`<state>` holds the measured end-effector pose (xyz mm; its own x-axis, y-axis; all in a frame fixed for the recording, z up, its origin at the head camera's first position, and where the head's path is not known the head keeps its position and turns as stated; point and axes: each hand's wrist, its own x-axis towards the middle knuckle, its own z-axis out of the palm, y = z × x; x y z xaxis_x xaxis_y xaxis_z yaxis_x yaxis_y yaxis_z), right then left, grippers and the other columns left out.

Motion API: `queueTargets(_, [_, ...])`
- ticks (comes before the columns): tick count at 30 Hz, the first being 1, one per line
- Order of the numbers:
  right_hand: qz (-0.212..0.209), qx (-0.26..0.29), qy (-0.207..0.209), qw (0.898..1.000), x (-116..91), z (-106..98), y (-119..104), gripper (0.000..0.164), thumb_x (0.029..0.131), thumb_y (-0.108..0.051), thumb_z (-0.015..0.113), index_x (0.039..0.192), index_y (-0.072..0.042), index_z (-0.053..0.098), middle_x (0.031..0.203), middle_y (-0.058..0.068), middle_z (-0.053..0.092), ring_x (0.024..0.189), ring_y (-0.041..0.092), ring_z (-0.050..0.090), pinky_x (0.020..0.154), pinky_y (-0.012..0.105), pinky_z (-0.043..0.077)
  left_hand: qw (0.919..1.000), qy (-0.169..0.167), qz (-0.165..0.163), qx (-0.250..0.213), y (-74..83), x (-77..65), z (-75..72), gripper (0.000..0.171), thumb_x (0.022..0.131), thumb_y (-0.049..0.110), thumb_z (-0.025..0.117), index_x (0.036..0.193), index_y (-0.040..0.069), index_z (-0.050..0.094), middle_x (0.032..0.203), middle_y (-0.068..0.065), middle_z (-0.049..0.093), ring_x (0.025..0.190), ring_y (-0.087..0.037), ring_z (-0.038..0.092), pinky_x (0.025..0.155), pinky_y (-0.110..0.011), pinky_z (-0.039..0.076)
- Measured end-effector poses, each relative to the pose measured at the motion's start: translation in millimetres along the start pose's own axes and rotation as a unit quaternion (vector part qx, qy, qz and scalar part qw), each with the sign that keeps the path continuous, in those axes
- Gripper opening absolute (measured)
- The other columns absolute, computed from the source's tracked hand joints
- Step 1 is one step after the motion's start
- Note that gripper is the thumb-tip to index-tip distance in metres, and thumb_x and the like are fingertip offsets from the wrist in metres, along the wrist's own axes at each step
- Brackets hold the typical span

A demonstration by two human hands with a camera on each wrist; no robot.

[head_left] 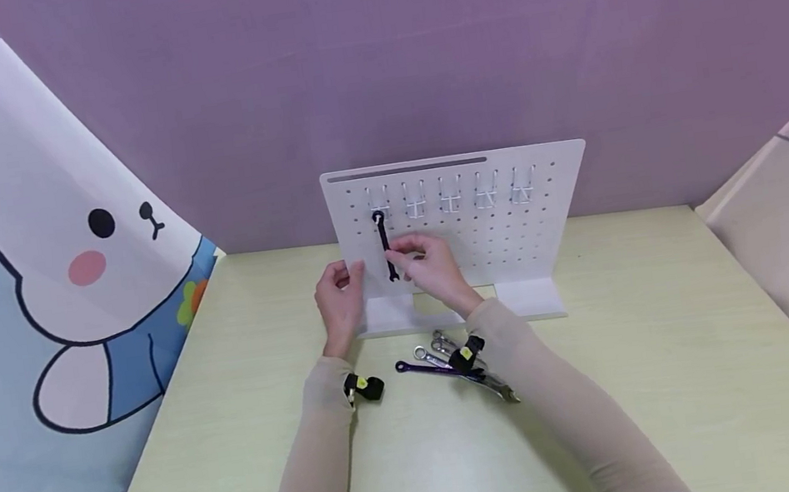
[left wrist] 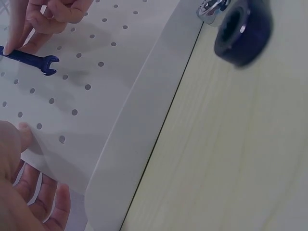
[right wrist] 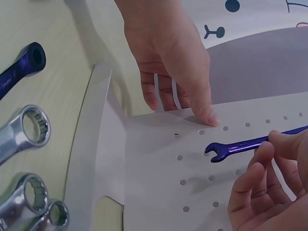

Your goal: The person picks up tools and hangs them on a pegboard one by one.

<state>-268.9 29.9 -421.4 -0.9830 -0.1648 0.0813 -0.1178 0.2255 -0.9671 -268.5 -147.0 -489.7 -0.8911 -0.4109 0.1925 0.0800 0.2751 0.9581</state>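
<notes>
A white pegboard (head_left: 509,251) stands upright on its base, with a row of wire hooks (head_left: 450,198) near the top. My right hand (head_left: 435,267) pinches a dark combination wrench (head_left: 384,237) between thumb and fingers near its lower, open end. The wrench hangs nearly vertical in front of the board, its ring end at the leftmost hook; whether the ring is over the hook I cannot tell. At the board's left edge, my left hand (head_left: 340,300) grips it, thumb (right wrist: 204,113) on the front face and fingers beyond the edge.
On the table (head_left: 283,312) before the base lies a loose pile: a purple-dark wrench (head_left: 423,369), silver wrenches (right wrist: 36,127) and a tool with a wide jaw end (head_left: 506,392), partly under my right wrist. A purple cloth wall (head_left: 412,50) rises behind.
</notes>
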Motion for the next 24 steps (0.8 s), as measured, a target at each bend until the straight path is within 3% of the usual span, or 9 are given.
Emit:
queueTargets(3, [0.004,0.003,-0.001,1.000,1.2,1.5,1.0,0.024,0.101,-0.021,0.074,0.122,-0.008,0.074,0.122,0.008,0.075,0.080,0.021,0.066,0.075,0.039,0.060,1.0000,0.000,0.001,0.002,0.4,-0.2,-0.1,0.033,0.101,0.028,0.074,0.117,-0.001,0.073,0.109,-0.023,0.077,0.102,-0.035,0.071,0.092,-0.041,0.056])
queueTargets(12, [0.017,0.001,0.010,1.000,3.4,5.8,1.1,0.025,0.102,-0.024,0.074,0.122,-0.010,0.075,0.122,0.006,0.075,0.079,0.016,0.064,0.066,0.023,0.053,1.0000,0.001,-0.004,0.000,0.3,-0.1,0.4,0.032,0.101,0.028,0.075,0.116,0.000,0.073,0.108,-0.022,0.077,0.101,-0.034,0.072,0.091,-0.040,0.056])
queueTargets(24, [0.023,-0.009,0.032,0.999,6.4,8.6,4.0,0.025,0.100,-0.026,0.076,0.122,-0.013,0.077,0.124,0.005,0.076,0.094,0.024,0.071,0.072,0.026,0.058,1.0000,-0.002,-0.008,0.002,-3.2,1.9,2.8,0.032,0.101,0.028,0.074,0.117,0.000,0.073,0.110,-0.021,0.076,0.102,-0.032,0.071,0.091,-0.040,0.057])
